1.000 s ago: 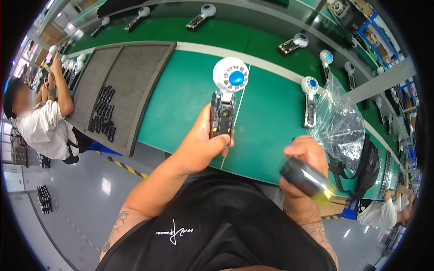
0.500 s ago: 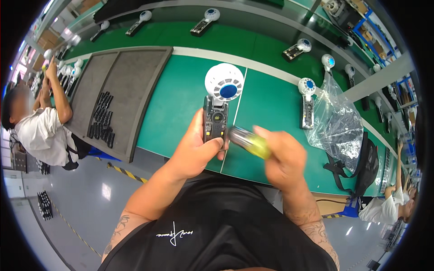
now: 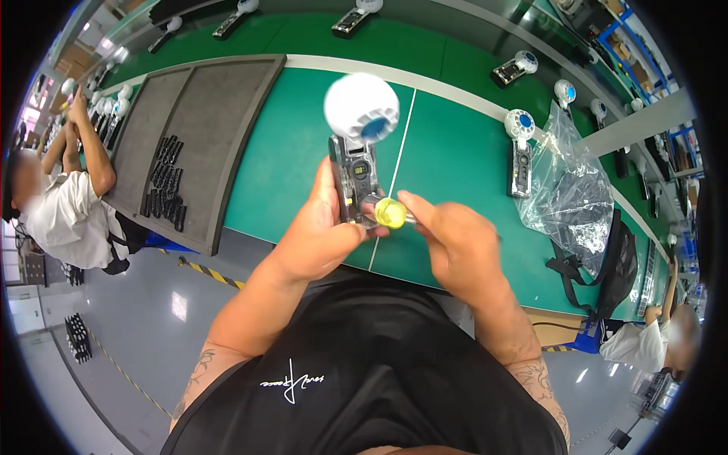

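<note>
Fingers (image 3: pixel 337 199) of the left hand (image 3: pixel 318 235) are wrapped around the dark handle of a small handheld fan (image 3: pixel 356 144), holding it upright above the green surface (image 3: pixel 288 144), its white round head blurred at the top. Those of the right hand (image 3: pixel 455 243) are closed on a screwdriver with a yellow-green handle (image 3: pixel 391 213), whose end sits against the lower part of the fan's handle, just beside the left thumb. Farther right, another fan (image 3: pixel 520 144) lies on the surface next to a crumpled clear plastic bag (image 3: pixel 569 189). To the left, grey trays (image 3: pixel 220 114) carry rows of small dark parts (image 3: pixel 165 182), and a co-worker in a white shirt (image 3: pixel 64 216) sits at that end.
</note>
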Demonstrator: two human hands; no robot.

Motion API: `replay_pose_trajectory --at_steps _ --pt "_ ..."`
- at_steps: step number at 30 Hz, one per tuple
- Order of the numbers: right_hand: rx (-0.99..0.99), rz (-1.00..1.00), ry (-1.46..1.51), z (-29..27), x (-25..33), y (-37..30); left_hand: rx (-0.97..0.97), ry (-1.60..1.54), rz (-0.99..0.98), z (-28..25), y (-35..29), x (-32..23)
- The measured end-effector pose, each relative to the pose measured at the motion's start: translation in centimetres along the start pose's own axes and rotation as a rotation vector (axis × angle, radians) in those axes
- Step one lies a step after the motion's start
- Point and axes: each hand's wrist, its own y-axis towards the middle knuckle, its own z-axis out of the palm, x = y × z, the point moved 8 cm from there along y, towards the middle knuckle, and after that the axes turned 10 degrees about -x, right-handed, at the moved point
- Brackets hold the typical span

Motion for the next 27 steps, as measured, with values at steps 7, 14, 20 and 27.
replay_pose_trajectory --at_steps 7,14,20,27 --pt "0.075 0.134 0.032 1.4 -1.9 -1.4 0.011 0.046 -0.098 -0.6 0.2 1.2" --pt "-0.042 0.123 -0.132 1.7 -2.2 -0.5 0.008 0.227 -0.011 1.6 -0.5 1.0" --pt "0.072 0.237 -0.153 2.2 -4.3 -1.1 -0.145 -0.049 -0.211 -2.2 0.5 2.5" --pt "0.218 0.341 -0.209 0.8 -8.1 -4.3 -0.164 -0.040 -0.102 -4.6 1.7 1.5"
